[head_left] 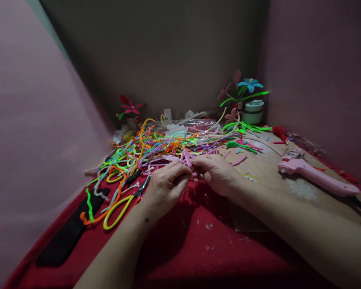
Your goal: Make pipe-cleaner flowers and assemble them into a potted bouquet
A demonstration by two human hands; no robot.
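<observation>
Between my two hands is a pink pipe cleaner (185,156), bent into a narrow loop that stands up above the fingertips. My left hand (170,182) is closed, its thumb and fingers pinching the lower end of it. From the other side my right hand (215,172) pinches the same piece, its fingertips almost meeting those of the left. The fingers cover the part where they grip. Just beyond the hands lies a tangled heap of many-coloured pipe cleaners (162,142).
Yellow-handled scissors (118,212) and a black flat case (67,233) lie left on the red cloth (204,257). At right, a pink glue gun (319,178) rests on a brown board (267,160). Pipe-cleaner flowers (249,85) and a pale lidded container (253,111) stand behind.
</observation>
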